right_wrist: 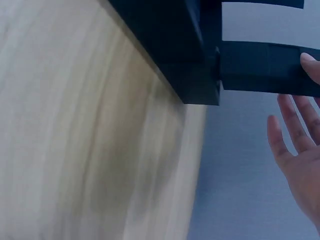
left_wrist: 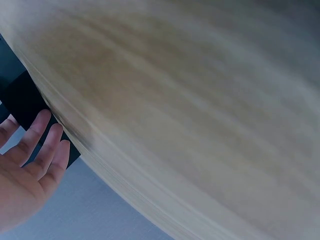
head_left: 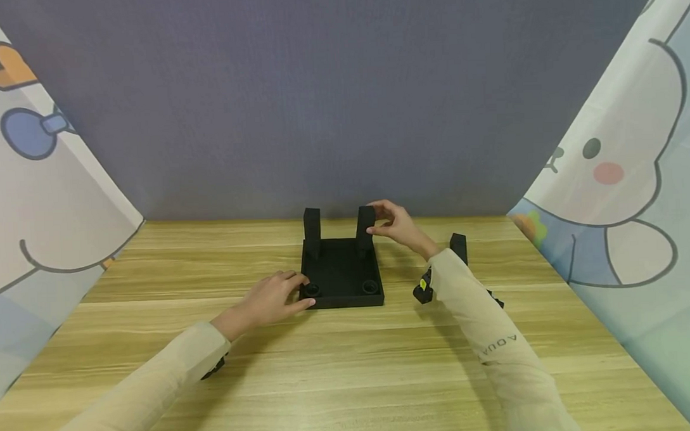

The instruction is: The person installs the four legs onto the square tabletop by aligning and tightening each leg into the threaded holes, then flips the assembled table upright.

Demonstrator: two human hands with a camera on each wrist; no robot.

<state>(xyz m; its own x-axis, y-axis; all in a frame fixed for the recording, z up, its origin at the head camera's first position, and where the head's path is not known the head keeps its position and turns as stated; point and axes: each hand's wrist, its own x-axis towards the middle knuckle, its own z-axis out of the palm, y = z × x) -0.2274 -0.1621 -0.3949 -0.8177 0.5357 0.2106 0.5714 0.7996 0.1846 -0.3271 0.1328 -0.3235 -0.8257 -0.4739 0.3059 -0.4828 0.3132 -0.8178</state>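
Observation:
A square black base [head_left: 340,266] lies flat near the back of the table, with round sockets at its front corners. Two black posts stand at its back corners, a left post [head_left: 312,232] and a right post [head_left: 365,227]. My right hand [head_left: 399,227] pinches the right post near its top between thumb and fingers; the right wrist view shows this post [right_wrist: 265,67] meeting the base. At the front left corner, my left hand [head_left: 274,297] holds the base with thumb and fingers. Its fingertips lie along the base's side [left_wrist: 25,100] in the left wrist view.
Right of the base, partly behind my right sleeve, are another black post [head_left: 458,246] and a small black part with a yellow mark [head_left: 423,290]. A black piece [head_left: 215,367] shows beside my left sleeve. A grey panel [head_left: 318,102] rises behind the table.

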